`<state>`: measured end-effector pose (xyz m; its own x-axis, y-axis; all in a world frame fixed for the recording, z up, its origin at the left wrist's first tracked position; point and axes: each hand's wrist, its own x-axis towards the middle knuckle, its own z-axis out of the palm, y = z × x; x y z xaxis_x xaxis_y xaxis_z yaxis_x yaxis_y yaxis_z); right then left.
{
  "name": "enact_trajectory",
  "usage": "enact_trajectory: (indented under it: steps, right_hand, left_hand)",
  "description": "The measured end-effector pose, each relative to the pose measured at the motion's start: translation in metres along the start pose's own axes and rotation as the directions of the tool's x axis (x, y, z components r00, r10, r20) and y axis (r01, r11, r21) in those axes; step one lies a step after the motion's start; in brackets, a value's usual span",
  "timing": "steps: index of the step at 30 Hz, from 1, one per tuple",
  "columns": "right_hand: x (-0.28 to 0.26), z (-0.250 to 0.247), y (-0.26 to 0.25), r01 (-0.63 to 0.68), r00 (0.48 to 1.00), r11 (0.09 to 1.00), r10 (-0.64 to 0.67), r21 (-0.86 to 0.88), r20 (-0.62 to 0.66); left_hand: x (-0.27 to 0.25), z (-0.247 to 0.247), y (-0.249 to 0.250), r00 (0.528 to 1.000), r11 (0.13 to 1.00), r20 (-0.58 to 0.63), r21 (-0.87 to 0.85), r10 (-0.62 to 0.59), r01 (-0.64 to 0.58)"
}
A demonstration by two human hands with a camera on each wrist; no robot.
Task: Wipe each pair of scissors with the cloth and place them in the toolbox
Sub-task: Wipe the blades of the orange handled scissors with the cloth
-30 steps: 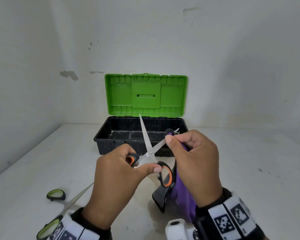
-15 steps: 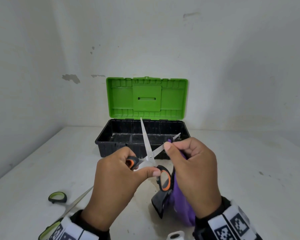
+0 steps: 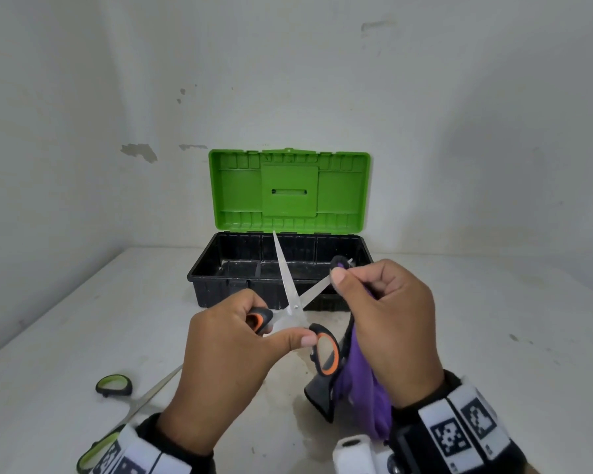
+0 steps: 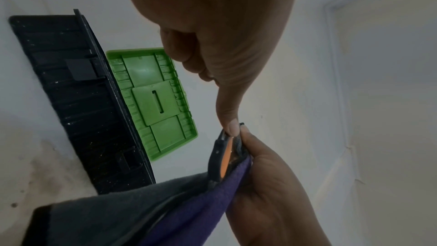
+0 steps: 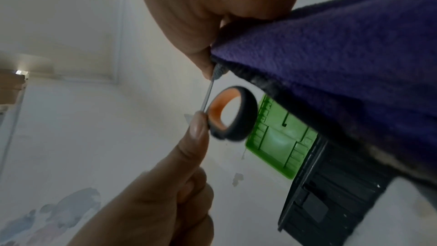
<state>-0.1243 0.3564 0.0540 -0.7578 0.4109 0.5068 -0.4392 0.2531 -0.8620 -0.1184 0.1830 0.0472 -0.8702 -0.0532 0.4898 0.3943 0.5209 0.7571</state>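
Orange-and-black scissors (image 3: pixel 295 306) are held above the table with blades spread in a V. My left hand (image 3: pixel 281 331) grips them at the handles, thumb against the lower loop (image 5: pixel 232 113). My right hand (image 3: pixel 353 282) pinches a purple cloth (image 3: pixel 360 388) around the right blade near its tip; the rest of the cloth hangs below the hand. Only a bit of that blade's tip shows past the fingers. The black toolbox (image 3: pixel 199 271) stands behind, its green lid (image 3: pixel 288 193) upright and open. A green-handled pair of scissors (image 3: pixel 113 384) lies on the table at lower left.
The white table (image 3: pixel 493 319) meets white walls behind and to the left. The toolbox sits against the back wall. The green-handled scissors lie partly under my left wrist. A dark cloth corner (image 3: pixel 319 395) hangs close to the tabletop.
My right hand's cloth pinch slid a little along the blade toward the pivot, then back out toward the tip. The left hand kept the scissors nearly still.
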Motion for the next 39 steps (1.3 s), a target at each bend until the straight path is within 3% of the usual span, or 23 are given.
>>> enact_trajectory:
  steps: [7, 13, 21, 27, 31, 36, 39]
  right_hand:
    - [0.027, -0.012, 0.003, -0.089, 0.992, 0.993, 0.095, 0.080, -0.086]
    - [-0.007, -0.004, -0.009, 0.027, 0.996, 0.999, -0.025, -0.018, 0.083]
    - [-0.023, 0.021, -0.002, 0.071, 0.995, 0.993, -0.064, -0.092, 0.082]
    - [-0.011, 0.019, 0.003, 0.072, 0.997, 0.989, -0.075, -0.127, -0.023]
    - [-0.018, 0.020, 0.000, 0.070, 0.997, 0.990, -0.066, -0.120, 0.033]
    - [-0.004, 0.012, 0.006, 0.022, 0.998, 0.995, -0.028, -0.095, -0.058]
    - [-0.012, 0.017, 0.002, 0.039, 0.999, 0.996, -0.041, -0.085, -0.024]
  left_hand:
    - [0.000, 0.000, -0.004, 0.999, 0.992, -0.043, 0.127, -0.011, 0.017]
    - [0.000, 0.005, -0.006, 0.994, 0.968, -0.106, 0.249, 0.016, 0.011]
    - [-0.002, 0.012, -0.003, 0.984, 0.941, -0.139, 0.333, 0.113, -0.061]
    - [-0.004, 0.012, -0.002, 0.978, 0.944, -0.164, 0.322, 0.128, -0.070]
    - [-0.003, 0.011, -0.006, 0.977, 0.947, -0.162, 0.308, 0.141, -0.086]
    - [-0.006, 0.010, -0.005, 0.974, 0.949, -0.174, 0.301, 0.147, -0.090]
    - [-0.005, 0.009, -0.006, 0.972, 0.958, -0.191, 0.276, 0.136, -0.080]
